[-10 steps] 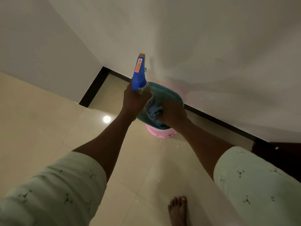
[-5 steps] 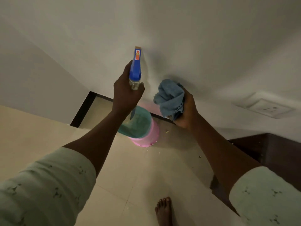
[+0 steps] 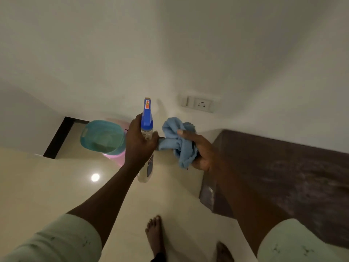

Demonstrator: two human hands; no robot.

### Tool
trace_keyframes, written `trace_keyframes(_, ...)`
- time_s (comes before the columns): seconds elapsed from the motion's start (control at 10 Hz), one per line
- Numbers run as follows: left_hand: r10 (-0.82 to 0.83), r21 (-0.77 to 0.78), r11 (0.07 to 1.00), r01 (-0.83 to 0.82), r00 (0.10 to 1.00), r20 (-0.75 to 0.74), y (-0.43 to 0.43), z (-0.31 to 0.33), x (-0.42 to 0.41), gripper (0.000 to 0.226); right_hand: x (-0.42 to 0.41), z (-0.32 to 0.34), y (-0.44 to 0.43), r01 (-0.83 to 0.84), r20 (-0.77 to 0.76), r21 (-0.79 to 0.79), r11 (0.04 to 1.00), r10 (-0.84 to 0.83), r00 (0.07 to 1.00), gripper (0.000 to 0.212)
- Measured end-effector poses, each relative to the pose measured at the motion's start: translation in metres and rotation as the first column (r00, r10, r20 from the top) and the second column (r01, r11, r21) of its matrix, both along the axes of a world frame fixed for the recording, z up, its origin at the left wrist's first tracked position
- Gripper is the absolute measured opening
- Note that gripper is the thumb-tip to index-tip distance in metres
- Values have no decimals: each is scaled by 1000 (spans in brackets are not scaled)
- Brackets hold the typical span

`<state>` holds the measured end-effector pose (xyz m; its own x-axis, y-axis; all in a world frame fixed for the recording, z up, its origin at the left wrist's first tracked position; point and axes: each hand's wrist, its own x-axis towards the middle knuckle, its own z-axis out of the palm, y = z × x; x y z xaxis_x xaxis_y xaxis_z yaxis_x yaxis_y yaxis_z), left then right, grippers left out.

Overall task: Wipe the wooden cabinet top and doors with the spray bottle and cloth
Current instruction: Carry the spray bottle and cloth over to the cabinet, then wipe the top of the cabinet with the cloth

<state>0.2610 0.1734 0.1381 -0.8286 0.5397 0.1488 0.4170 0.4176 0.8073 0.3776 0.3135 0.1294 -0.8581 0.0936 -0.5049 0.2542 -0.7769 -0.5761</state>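
Observation:
My left hand [image 3: 138, 142] grips a clear spray bottle [image 3: 147, 127] with a blue trigger head, held upright with the nozzle pointing at the wall. Right beside it, my right hand [image 3: 201, 150] holds a crumpled light blue cloth [image 3: 176, 141]; the thumb lies over the cloth. The dark wooden cabinet top [image 3: 283, 176] fills the right side, just right of my right hand, and looks dusty. Its doors are hidden from this angle.
A teal basin [image 3: 102, 137] sits on a pink tub [image 3: 116, 157] on the cream tiled floor in the corner, left of my hands. A white wall socket [image 3: 200, 104] is on the wall above the cloth. My bare feet [image 3: 155, 235] stand below.
Both hands lifted the bottle and cloth out of the basin, and my view swung right. The cabinet top and wall socket came into view; the basin now lies to the left.

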Motion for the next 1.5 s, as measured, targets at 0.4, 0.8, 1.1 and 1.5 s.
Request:
trace_keyframes(0.4, -176, -135, 963, 232, 926, 334, 75, -35, 184, 25, 224, -55, 168, 430, -22, 169, 887, -433, 901, 10)
trace_keyframes(0.8, -156, -206, 940, 271, 880, 448, 144, -72, 202, 30, 260, -87, 189, 587, 165, 610, 533, -809, 564, 31)
trace_keyframes(1.1, -345, -337, 735, 589, 752, 562, 124, -103, 171, 54, 240, -104, 215, 433, 116, 852, 294, -912, 393, 36)
trace_keyframes(1.5, -294, -364, 841, 400, 903, 314, 137, -115, 153, 36, 186, -178, 168, -336, 216, 929, -153, -512, 831, 51)
